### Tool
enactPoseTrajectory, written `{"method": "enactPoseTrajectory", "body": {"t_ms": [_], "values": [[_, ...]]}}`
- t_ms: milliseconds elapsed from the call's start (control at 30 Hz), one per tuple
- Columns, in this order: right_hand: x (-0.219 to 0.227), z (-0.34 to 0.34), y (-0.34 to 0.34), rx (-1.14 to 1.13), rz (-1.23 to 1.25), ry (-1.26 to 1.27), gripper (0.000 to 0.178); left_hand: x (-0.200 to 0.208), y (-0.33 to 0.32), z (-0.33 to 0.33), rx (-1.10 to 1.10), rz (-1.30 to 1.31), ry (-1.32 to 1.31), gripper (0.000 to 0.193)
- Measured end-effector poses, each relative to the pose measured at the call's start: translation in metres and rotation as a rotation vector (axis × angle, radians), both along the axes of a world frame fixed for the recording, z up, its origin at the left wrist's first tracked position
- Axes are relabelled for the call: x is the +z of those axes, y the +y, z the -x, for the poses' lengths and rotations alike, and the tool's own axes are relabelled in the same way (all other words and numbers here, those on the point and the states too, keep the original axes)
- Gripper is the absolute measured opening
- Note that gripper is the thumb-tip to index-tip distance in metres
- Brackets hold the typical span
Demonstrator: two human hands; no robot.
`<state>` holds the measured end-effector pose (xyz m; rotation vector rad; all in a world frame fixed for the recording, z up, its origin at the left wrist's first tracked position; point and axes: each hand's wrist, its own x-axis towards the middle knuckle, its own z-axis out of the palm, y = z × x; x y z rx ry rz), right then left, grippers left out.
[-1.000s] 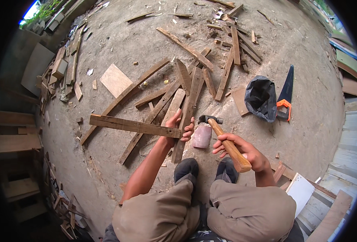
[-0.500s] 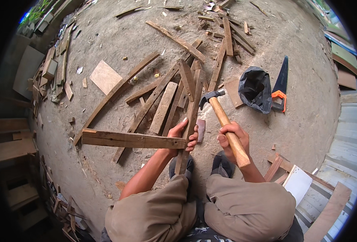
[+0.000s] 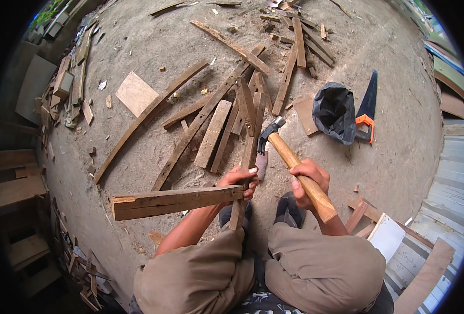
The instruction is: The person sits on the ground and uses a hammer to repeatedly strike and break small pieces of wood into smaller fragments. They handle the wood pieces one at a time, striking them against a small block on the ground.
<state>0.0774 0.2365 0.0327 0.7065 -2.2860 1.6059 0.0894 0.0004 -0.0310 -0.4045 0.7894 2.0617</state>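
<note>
Left hand (image 3: 240,180) gripping wooden slat (image 3: 174,201), right hand (image 3: 308,175) clutching hammer (image 3: 295,167), over scrap-strewn dirt floor (image 3: 399,162).

The black fisheye rim cuts off the stacked wooden boards (image 3: 12,178) at the left and the pale plank floor (image 3: 446,183) at the right. Near the centre, the small grey object (image 3: 262,165) behind the narrow upright wooden slat (image 3: 247,157) is too hidden to identify.

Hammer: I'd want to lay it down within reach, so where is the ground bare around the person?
Bare dirt lies right of the right hand holding the hammer, below the black bag and saw. Another patch lies above the wooden beam held by the left hand. Ahead, the loose planks crowd the ground.
</note>
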Motion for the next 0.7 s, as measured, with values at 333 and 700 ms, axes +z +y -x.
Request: {"method": "enactPoseTrajectory", "body": {"t_ms": [333, 700], "values": [[0.001, -0.005, -0.004, -0.157, 0.013, -0.184, 0.026, -0.011, 0.0, -0.014, -0.008, -0.103, -0.047, 0.02], [0.01, -0.002, -0.006, -0.131, 0.021, -0.084, 0.018, -0.014, 0.001, -0.027, 0.015, -0.244, -0.131, 0.021]]}}
